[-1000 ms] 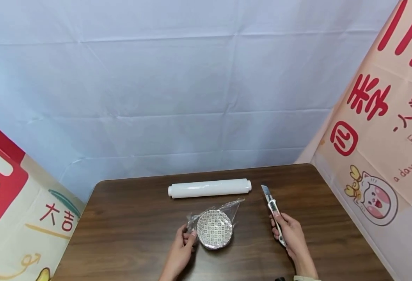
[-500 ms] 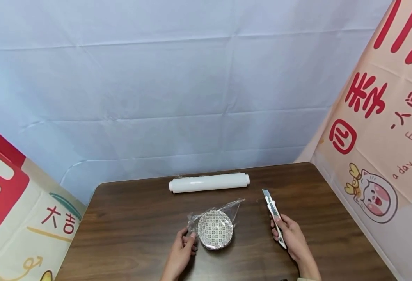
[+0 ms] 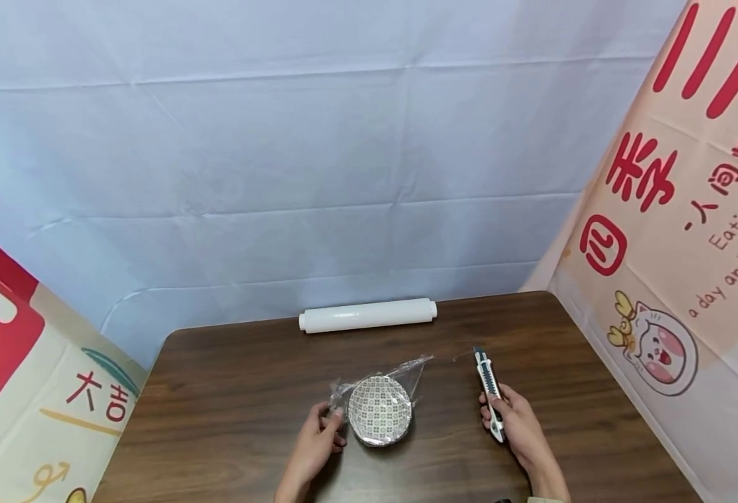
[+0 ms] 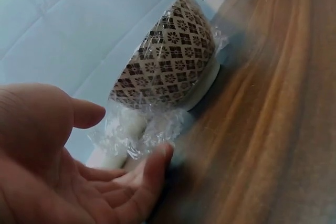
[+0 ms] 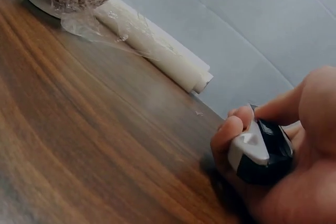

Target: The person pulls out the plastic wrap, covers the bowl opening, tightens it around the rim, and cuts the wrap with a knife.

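Note:
A patterned bowl [image 3: 379,412] covered in clear cling film [image 3: 414,369] stands on the table, the film's loose ends sticking out at its sides. Beside its left edge is my left hand [image 3: 320,436]; in the left wrist view the thumb and fingers lie apart around the crumpled film, loosely bent and not pinching it. My right hand [image 3: 517,423] grips a white and black utility knife [image 3: 488,384] to the right of the bowl, blade end pointing away. From the right wrist, the knife's butt end [image 5: 257,153] shows between thumb and fingers.
A white roll of cling film [image 3: 369,316] lies along the back edge of the brown wooden table [image 3: 230,405]. A pale cloth [image 3: 268,154] hangs behind, with printed banners at the left and right.
The cling film roll has rolled away to the table's back edge. The knife has turned more upright in the right hand, and less blade shows. The left hand and bowl stay nearly in place.

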The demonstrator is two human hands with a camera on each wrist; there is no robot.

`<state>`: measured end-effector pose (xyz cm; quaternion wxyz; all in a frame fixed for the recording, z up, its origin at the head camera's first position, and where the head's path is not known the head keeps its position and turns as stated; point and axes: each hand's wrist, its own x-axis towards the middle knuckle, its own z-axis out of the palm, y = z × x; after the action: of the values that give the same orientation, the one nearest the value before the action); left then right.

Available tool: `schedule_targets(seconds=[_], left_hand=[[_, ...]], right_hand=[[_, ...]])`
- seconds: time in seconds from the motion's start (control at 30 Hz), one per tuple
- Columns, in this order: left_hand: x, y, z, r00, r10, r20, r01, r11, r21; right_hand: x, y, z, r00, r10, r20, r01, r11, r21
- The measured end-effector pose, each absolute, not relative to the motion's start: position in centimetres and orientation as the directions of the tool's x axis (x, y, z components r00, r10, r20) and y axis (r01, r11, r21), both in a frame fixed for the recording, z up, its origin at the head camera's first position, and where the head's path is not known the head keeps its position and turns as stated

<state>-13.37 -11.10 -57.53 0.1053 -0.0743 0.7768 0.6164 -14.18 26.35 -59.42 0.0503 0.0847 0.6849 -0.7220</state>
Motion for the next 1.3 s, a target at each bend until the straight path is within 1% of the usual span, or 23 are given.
schedule_targets(seconds=[0.07, 0.17, 0.37, 0.47, 0.6, 0.7, 0.77, 0.87, 0.93, 1.0, 1.07, 1.13, 1.2, 1.3], left_hand=[[-13.5, -11.1, -57.3, -0.967, -0.003, -0.255, -0.247, 0.261, 0.933], [-13.5, -11.0, -57.3, -0.964, -0.014, -0.264, -0.258, 0.273, 0.927], [-13.2, -10.8, -57.5, -0.96, -0.015, -0.279, -0.275, 0.221, 0.936], [-13.1, -10.9, -57.7, -0.958, -0.02, -0.285, -0.284, 0.185, 0.941], [-13.2, -11.0, -57.9, -0.954, -0.022, -0.298, -0.297, 0.171, 0.939], [-13.4, -11.2, -58.0, -0.953, -0.014, -0.304, -0.302, 0.174, 0.937], [-13.5, -11.3, -58.0, -0.952, -0.01, -0.306, -0.303, 0.177, 0.937], [-13.7, -11.5, -57.8, -0.953, -0.006, -0.304, -0.3, 0.188, 0.935], [-13.9, -11.7, -57.7, -0.954, 0.001, -0.301, -0.294, 0.201, 0.934], [-14.1, -11.9, -57.4, -0.958, 0.01, -0.287, -0.277, 0.229, 0.933], [-14.5, -12.1, -57.1, -0.964, 0.012, -0.266, -0.252, 0.282, 0.926], [-15.0, -12.3, -56.8, -0.972, 0.005, -0.235, -0.217, 0.357, 0.908], [-15.6, -12.5, -56.6, -0.978, -0.007, -0.209, -0.19, 0.439, 0.878], [-16.4, -12.6, -56.5, -0.984, -0.001, -0.176, -0.147, 0.553, 0.82]], right_hand=[[-14.2, 26.3, -59.4, -0.98, 0.043, -0.194, 0.191, -0.069, -0.979], [-14.3, 26.2, -59.3, -0.977, 0.047, -0.207, 0.203, -0.069, -0.977], [-14.4, 26.3, -59.1, -0.974, 0.033, -0.223, 0.222, -0.041, -0.974], [-14.4, 26.4, -59.1, -0.979, 0.011, -0.201, 0.2, -0.074, -0.977], [-14.2, 26.5, -59.3, -0.984, -0.005, -0.179, 0.179, -0.116, -0.977], [-14.1, 26.3, -59.3, -0.982, 0.014, -0.189, 0.186, -0.119, -0.975], [-14.1, 26.0, -59.2, -0.979, 0.049, -0.197, 0.192, -0.1, -0.976], [-14.3, 25.4, -59.3, -0.968, 0.154, -0.197, 0.197, -0.017, -0.98], [-14.4, 25.0, -59.4, -0.95, 0.246, -0.191, 0.209, 0.05, -0.977], [-14.5, 24.7, -59.4, -0.927, 0.33, -0.178, 0.235, 0.143, -0.961], [-14.5, 24.4, -59.3, -0.909, 0.389, -0.153, 0.259, 0.238, -0.936], [-14.5, 24.3, -59.2, -0.899, 0.428, -0.088, 0.271, 0.388, -0.881], [-14.6, 24.4, -59.0, -0.898, 0.44, -0.014, 0.274, 0.534, -0.8], [-14.7, 24.8, -58.8, -0.906, 0.418, 0.064, 0.268, 0.684, -0.679]])
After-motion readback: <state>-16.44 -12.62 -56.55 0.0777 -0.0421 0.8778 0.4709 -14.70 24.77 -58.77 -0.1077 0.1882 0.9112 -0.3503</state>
